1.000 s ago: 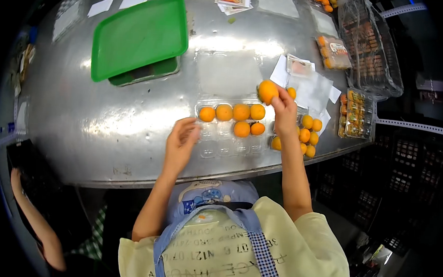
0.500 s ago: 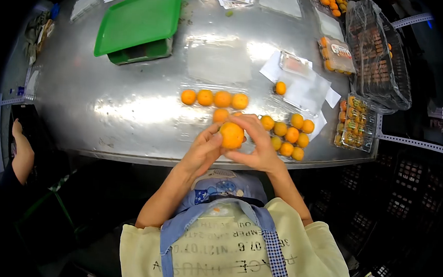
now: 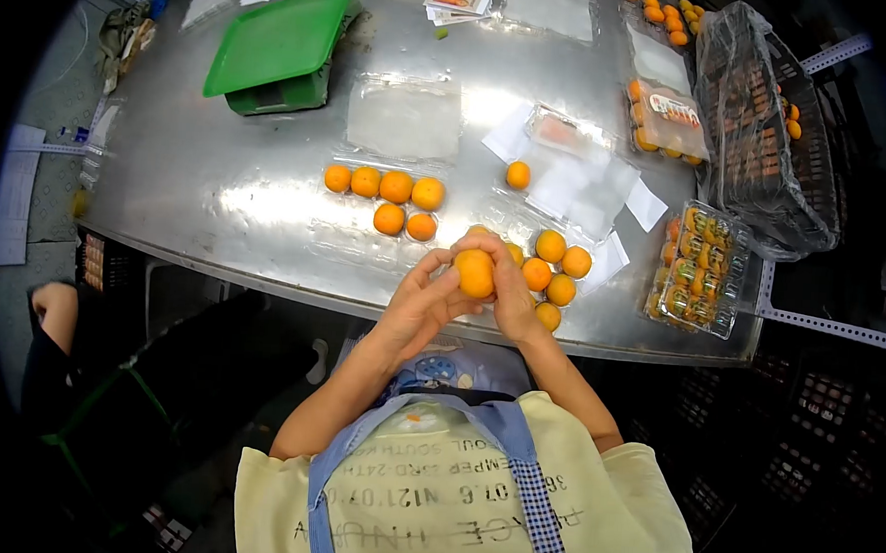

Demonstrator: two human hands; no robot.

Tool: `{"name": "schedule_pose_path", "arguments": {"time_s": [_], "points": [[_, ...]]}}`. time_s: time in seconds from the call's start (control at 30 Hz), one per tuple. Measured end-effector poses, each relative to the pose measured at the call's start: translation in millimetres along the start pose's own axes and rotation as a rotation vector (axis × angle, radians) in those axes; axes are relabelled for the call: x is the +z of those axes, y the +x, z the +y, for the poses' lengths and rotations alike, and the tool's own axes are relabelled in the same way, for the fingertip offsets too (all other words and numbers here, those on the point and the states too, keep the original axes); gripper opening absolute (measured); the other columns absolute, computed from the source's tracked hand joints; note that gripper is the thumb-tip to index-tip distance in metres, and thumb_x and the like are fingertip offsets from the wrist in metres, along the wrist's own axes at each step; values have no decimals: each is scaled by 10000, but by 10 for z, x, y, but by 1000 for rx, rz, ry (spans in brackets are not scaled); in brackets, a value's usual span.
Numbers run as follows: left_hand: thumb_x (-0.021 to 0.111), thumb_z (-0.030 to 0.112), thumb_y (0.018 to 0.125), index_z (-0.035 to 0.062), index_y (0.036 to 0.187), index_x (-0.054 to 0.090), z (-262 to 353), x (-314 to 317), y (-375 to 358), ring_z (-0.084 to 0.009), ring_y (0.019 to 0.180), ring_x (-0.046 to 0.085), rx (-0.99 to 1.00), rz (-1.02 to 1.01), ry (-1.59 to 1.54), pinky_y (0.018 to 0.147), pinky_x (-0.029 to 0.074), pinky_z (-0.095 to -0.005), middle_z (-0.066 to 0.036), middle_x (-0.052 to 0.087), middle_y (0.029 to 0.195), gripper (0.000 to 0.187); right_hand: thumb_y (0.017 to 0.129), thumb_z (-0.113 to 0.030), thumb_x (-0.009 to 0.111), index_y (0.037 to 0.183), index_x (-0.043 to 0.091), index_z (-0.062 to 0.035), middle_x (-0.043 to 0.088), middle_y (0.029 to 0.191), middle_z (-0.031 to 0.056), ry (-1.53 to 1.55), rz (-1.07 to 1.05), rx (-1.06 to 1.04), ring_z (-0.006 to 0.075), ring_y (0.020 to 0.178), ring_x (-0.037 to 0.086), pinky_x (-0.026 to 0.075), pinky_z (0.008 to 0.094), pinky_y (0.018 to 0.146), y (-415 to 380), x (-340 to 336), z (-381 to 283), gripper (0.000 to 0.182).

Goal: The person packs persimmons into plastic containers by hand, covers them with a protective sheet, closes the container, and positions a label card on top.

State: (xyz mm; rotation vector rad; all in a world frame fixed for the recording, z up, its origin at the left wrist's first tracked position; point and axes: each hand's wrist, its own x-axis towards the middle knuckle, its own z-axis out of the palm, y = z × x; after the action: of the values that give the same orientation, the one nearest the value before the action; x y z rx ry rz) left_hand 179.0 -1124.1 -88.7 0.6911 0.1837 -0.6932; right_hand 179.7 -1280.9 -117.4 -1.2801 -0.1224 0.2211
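Note:
Close to the table's front edge, an orange point(image 3: 474, 273) is held between my two hands. My left hand point(image 3: 416, 305) has its thumb and fingers against the fruit's left side. My right hand point(image 3: 510, 298) curls around the top and right side. Left of them lies a clear plastic tray point(image 3: 337, 239) with a row of oranges point(image 3: 396, 187) and two more in front. To the right, a group of oranges point(image 3: 536, 273) sits partly hidden behind my right hand. A single orange point(image 3: 517, 175) rests farther back, beside white paper sheets point(image 3: 575, 188).
A green lidded bin point(image 3: 280, 43) stands at back left. Clear packs of fruit point(image 3: 699, 275) and a labelled pack point(image 3: 667, 118) lie on the right, by a plastic-lined black crate point(image 3: 761, 133). An empty clear tray point(image 3: 406, 119) lies mid-table. Another person's hand point(image 3: 56, 306) shows at left.
The view has shifted, so the table contents appear moved left. Both hands still hold the orange, with its visible side changed and my right fingers closer over its top.

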Motion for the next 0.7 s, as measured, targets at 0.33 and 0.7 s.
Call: {"name": "schedule_pose_path", "arguments": {"time_s": [0.33, 0.7], "points": [[627, 107, 887, 74, 1230, 439, 260, 86, 135, -202, 1071, 582, 157, 13, 211, 900, 501, -364, -132, 569, 1172, 393, 947, -237, 389, 1035, 527, -14, 521, 1039, 97, -103, 137, -292, 180, 992, 496, 372, 305, 928, 313, 216, -196, 277], [442, 287, 990, 57, 1313, 406, 470, -173, 257, -178, 1037, 578, 77, -48, 73, 800, 516, -336, -107, 543, 1184, 398, 937, -274, 480, 1158, 549, 14, 569, 1106, 127, -101, 104, -108, 211, 1034, 537, 413, 321, 915, 454, 257, -299, 370]]}}
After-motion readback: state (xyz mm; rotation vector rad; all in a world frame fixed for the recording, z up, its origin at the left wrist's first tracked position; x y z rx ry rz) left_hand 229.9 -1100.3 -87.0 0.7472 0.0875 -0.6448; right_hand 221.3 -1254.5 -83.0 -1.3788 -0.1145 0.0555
